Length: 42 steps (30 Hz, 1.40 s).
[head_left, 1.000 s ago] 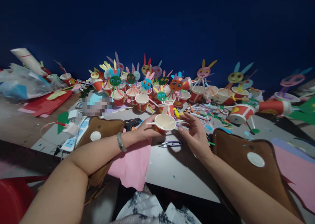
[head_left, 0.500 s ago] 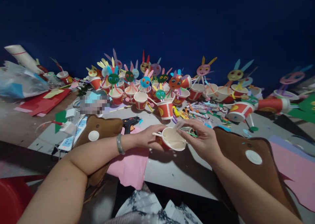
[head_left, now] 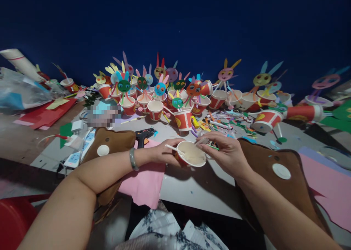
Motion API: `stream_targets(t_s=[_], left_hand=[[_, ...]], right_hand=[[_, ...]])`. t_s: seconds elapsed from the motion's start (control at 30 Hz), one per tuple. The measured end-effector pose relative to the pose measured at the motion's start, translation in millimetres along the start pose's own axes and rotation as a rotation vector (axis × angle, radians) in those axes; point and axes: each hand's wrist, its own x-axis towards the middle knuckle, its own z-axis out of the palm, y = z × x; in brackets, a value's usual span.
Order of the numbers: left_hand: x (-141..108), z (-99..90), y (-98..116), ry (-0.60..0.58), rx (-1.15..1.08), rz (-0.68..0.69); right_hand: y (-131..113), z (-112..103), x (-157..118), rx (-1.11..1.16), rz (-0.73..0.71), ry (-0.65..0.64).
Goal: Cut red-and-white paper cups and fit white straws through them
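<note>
My left hand (head_left: 168, 153) is wrapped round a red and white paper cup (head_left: 191, 154), tilted so its pale inside faces me. A thin white stick (head_left: 171, 147) pokes out over the cup's left side. At the right rim, the thumb and fingers of my right hand (head_left: 221, 149) pinch a small translucent piece; its exact kind is hard to make out. Just beyond stands another red paper cup (head_left: 183, 121) with a green paper rabbit face (head_left: 177, 103). Left of my hands, a black glue gun (head_left: 144, 134) lies on the table.
Several paper cups with rabbit faces line the back by a dark blue wall (head_left: 175, 23). Coloured scraps (head_left: 219, 122) lie right of centre. Brown cushion-like pads (head_left: 274, 191) flank my arms. A power strip (head_left: 82, 145) and pink sheet (head_left: 144, 176) are on the left.
The translucent piece in my right hand has come down closer to the cup's rim and tilted. My left hand keeps its hold on the cup. The view has shifted slightly.
</note>
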Motion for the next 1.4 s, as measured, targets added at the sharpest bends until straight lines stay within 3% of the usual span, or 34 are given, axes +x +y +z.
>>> stream_targets(t_s=[0.13, 0.27, 0.43, 0.93, 1.07, 1.2, 1.4], left_hand=[[1.6, 4.0, -4.2, 0.019, -0.172, -0.092], [6.5, 4.3, -16.9, 0.004, -0.279, -0.095], [14.2, -1.4, -32.1, -0.015, -0.233, 0.009], [19.2, -5.5, -55.2, 0.026, -0.18, 0.064], [18.2, -5.5, -47.0, 0.081, -0.117, 0.085], [10.8, -4.2, -25.3, 0.166, -0.138, 0.057], [9.1, -6.4, -10.9, 0.264, -0.197, 0.123]], right_hand=[[4.2, 1.1, -0.9, 0.009, -0.048, -0.047], [9.0, 2.9, -2.7, 0.0, -0.058, -0.014], [12.1, 6.4, -4.2, 0.029, -0.059, 0.021], [22.8, 15.6, -11.5, 0.163, 0.068, 0.13], [22.9, 16.5, -10.9, 0.149, 0.073, 0.14], [23.0, 16.4, -8.0, 0.156, 0.063, 0.17], [24.2, 17.0, -5.3, 0.141, 0.193, 0.262]])
